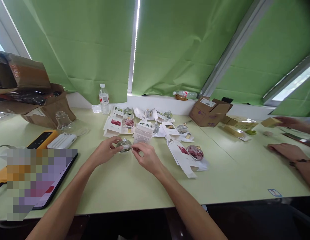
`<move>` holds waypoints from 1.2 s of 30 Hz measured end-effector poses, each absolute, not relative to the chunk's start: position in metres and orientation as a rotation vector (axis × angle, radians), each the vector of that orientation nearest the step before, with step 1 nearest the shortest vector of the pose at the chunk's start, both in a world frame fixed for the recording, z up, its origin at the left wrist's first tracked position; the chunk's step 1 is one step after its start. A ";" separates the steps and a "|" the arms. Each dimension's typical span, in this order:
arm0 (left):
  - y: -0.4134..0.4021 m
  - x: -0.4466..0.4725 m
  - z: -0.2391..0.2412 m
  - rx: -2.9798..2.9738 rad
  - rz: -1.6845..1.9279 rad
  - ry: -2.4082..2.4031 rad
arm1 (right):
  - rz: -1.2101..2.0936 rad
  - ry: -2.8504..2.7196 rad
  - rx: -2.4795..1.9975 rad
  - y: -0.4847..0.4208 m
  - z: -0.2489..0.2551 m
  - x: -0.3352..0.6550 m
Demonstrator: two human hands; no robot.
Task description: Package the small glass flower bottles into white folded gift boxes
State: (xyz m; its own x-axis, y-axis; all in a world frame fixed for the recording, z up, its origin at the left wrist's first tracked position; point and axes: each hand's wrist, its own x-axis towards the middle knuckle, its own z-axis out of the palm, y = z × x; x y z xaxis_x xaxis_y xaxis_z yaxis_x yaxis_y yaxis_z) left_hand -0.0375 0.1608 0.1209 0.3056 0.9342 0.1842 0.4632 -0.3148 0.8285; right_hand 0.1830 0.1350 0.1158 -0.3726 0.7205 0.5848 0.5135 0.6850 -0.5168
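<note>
My left hand [105,151] and my right hand [146,156] meet over the pale green table [135,186], both closed around a small clear glass globe [124,145]. The left hand's fingers cup its left side. At the globe's right side the right hand's fingers pinch; what they pinch is too small to make out. Just behind the globe stands a stack of white cards [143,133]. Further back lie several more glass globes, such as one with pink filling [128,122], beside printed cards [115,123].
A pink-filled globe [195,152] rests on white folded boxes [183,158] to the right. A tablet [50,186] lies at the left, with a white device [62,140], a glass jar [62,120] and cardboard boxes [42,110]. A water bottle [104,99] stands at the back. Another person's hands [284,150] are at the far right.
</note>
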 end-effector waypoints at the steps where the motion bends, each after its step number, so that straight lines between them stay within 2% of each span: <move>1: 0.161 -0.037 0.121 1.906 0.905 1.246 | 0.312 -2.062 -0.948 0.135 0.116 0.183; 36: 0.149 -0.033 0.133 1.788 0.752 1.074 | 0.346 -1.846 -0.956 0.131 0.124 0.183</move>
State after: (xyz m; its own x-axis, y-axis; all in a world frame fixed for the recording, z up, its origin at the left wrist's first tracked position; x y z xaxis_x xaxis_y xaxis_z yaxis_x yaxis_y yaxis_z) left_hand -0.0335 0.1487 0.1327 0.4397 0.8966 0.0518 0.3548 -0.2264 0.9071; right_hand 0.1828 0.1305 0.1237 -0.2006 0.7416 0.6401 0.4596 0.6483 -0.6070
